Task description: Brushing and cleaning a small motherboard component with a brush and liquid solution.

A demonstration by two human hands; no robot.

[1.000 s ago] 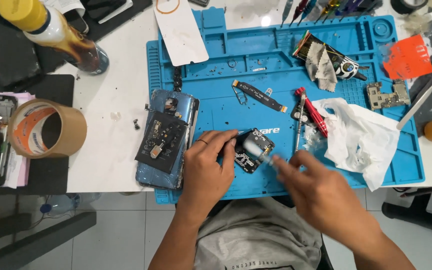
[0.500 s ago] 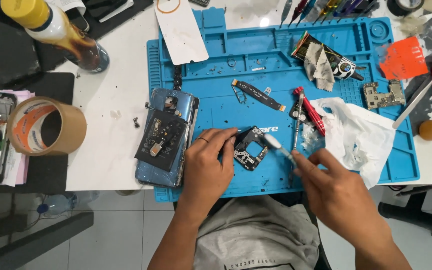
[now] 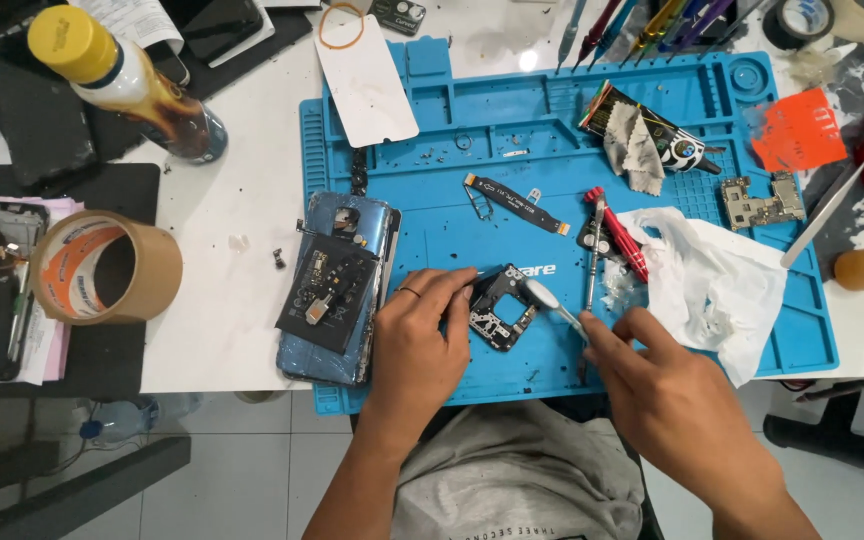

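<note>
A white table [image 3: 242,290] carries a blue work mat [image 3: 512,150], and on the mat's near left edge lies an opened phone [image 3: 337,285] with its back off and its dark inner board showing, well clear of a roll of brown tape [image 3: 102,268] and a bottle with a yellow cap [image 3: 122,85] further left; a crumpled white plastic bag [image 3: 702,280] sits on the right of the mat, with a red-handled screwdriver [image 3: 620,232] just beside it and a flat ribbon cable [image 3: 517,203] above the middle; the left hand [image 3: 417,345] rests on the mat's near middle, its fingers curled down and pinning a small black frame part [image 3: 500,308] by its left edge, so the part lies flat on the mat between the two hands; the right hand [image 3: 672,400] has thumb and forefinger pinched shut on a thin grey brush [image 3: 552,303], whose pale head touches the upper right corner of the part; the step in hand looks like cleaning or brushing that small part while it is steadied; the next stroke seems to call for light pressure and a firm hold from the left fingertips, since the part is small and light and could skid across the mat toward the loose screws and bits scattered near it.
</note>
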